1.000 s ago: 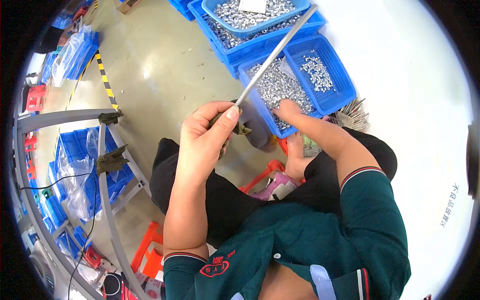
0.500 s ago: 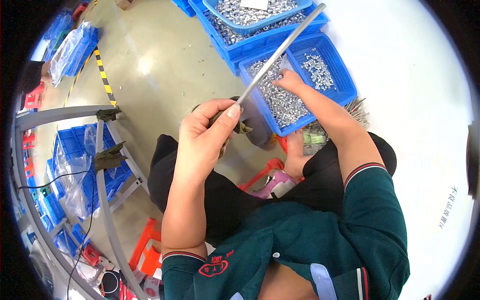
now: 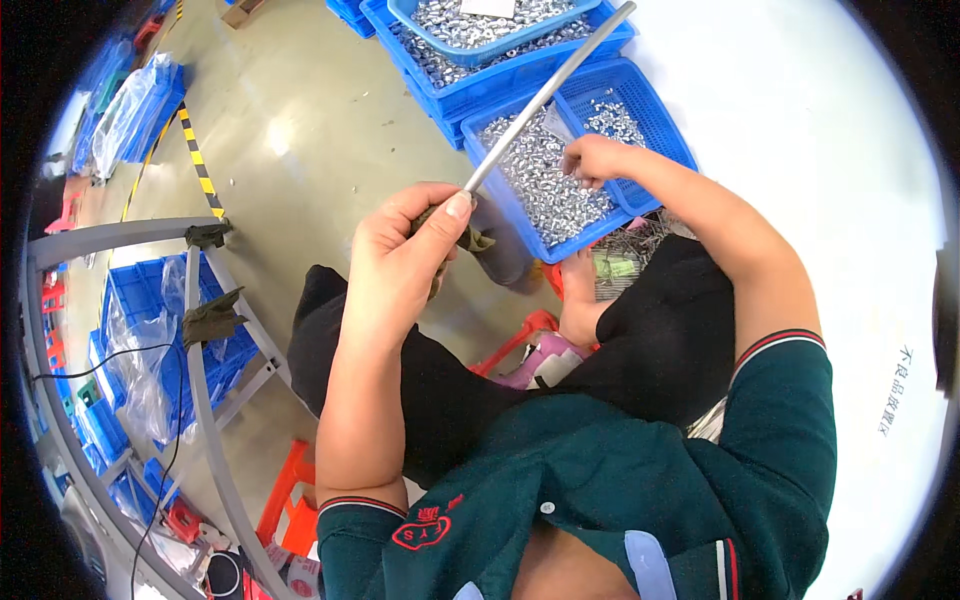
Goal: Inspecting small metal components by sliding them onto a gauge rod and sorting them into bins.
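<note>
My left hand (image 3: 405, 250) is closed around the lower end of a long, straight metal rod (image 3: 550, 92), which slants up to the right across the baskets. A dark olive cloth (image 3: 478, 241) is bunched in the same grip. Over the divided blue basket (image 3: 648, 88), my right hand (image 3: 597, 160) hangs with its fingers curled down just above small silver metal fittings (image 3: 555, 195), close to the divider. What its fingertips hold, if anything, is too small to make out. Fewer fittings (image 3: 617, 122) lie in the basket's right compartment.
Stacked blue crates (image 3: 440, 95) of larger silver fittings stand behind the basket. A white surface (image 3: 800, 200) spreads along the right. Thin metal rods (image 3: 640, 240) lie beside my knee. To the left stands a grey metal frame (image 3: 200, 400), with blue bins (image 3: 140, 285) behind it.
My right hand has lifted off the fittings and shifted right toward the divider, its elbow swinging outward. My left hand keeps its hold on the rod. The whole view has shifted slightly.
</note>
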The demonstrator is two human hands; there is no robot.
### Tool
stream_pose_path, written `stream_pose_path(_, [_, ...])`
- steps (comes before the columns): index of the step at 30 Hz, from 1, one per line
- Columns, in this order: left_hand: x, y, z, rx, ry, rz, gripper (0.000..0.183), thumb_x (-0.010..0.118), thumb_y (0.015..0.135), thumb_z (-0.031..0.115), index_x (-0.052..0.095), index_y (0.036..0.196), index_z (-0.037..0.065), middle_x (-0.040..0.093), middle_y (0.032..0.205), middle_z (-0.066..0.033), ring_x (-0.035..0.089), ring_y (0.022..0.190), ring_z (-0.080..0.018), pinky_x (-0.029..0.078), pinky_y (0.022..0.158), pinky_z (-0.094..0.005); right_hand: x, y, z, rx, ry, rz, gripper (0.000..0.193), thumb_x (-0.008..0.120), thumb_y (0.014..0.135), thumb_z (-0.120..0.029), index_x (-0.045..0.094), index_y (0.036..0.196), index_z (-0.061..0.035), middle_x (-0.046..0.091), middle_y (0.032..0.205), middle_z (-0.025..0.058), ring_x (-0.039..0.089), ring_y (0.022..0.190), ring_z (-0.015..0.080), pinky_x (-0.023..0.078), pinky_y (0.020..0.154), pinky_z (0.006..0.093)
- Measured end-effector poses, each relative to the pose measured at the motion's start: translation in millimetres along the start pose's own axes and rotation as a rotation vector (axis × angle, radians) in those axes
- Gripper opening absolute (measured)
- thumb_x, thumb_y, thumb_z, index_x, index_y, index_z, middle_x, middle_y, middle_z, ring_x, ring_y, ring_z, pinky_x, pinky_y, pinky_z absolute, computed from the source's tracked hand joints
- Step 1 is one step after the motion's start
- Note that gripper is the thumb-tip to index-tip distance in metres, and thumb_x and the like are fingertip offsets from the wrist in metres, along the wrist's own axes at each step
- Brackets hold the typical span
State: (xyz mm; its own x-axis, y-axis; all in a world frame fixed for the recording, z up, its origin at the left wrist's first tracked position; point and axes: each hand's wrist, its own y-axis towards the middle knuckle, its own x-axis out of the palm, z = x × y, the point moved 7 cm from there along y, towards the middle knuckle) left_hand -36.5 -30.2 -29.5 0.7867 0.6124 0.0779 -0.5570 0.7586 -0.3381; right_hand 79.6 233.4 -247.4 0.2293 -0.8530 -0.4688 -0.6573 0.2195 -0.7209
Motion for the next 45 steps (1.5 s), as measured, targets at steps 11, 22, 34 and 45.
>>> stream_pose_path(11, [0,3,-5,-0.016,0.019,-0.007,0.023,0.06,0.085,0.026,0.062,0.092,0.004,0.049,0.059,0.0044,0.04,0.047,-0.0015,0.03,0.042,-0.0176,65,39,15,-0.188,-0.539,0.208,0.029,0.067,0.063,-0.018,0.067,0.092,-0.0139,0.065,0.09,0.0118,0.061,0.087,0.0299,0.048,0.079,0.0387])
stream_pose_path(22, [-7,1,-5,-0.043,-0.008,0.015,0.021,0.061,0.085,0.024,0.062,0.091,0.003,0.049,0.058,0.0041,0.04,0.045,-0.0013,0.029,0.041,-0.0177,80,40,12,0.026,-0.272,0.545,0.014,0.052,0.073,-0.012,0.061,0.08,-0.0034,0.062,0.085,0.0209,0.061,0.081,0.0367,0.048,0.074,0.045])
stream_pose_path(34, [-8,1,-7,-0.071,-0.036,0.0,0.02,0.056,0.088,0.018,0.06,0.091,-0.001,0.052,0.059,-0.0003,0.045,0.042,-0.0059,0.032,0.04,-0.0195,60,62,-28,-0.234,-0.098,0.653,0.019,0.055,0.071,-0.01,0.06,0.09,-0.0088,0.063,0.082,0.0166,0.061,0.08,0.0322,0.048,0.072,0.0405])
stream_pose_path(45, [-8,2,-2,-0.034,-0.039,-0.011,0.021,0.056,0.088,0.018,0.059,0.093,-0.003,0.051,0.06,-0.0014,0.049,0.042,-0.0104,0.034,0.039,-0.0227,55,65,-16,-0.246,-0.089,0.651,0.017,0.056,0.071,-0.014,0.065,0.085,-0.0092,0.063,0.081,0.0183,0.061,0.078,0.0353,0.048,0.075,0.0421])
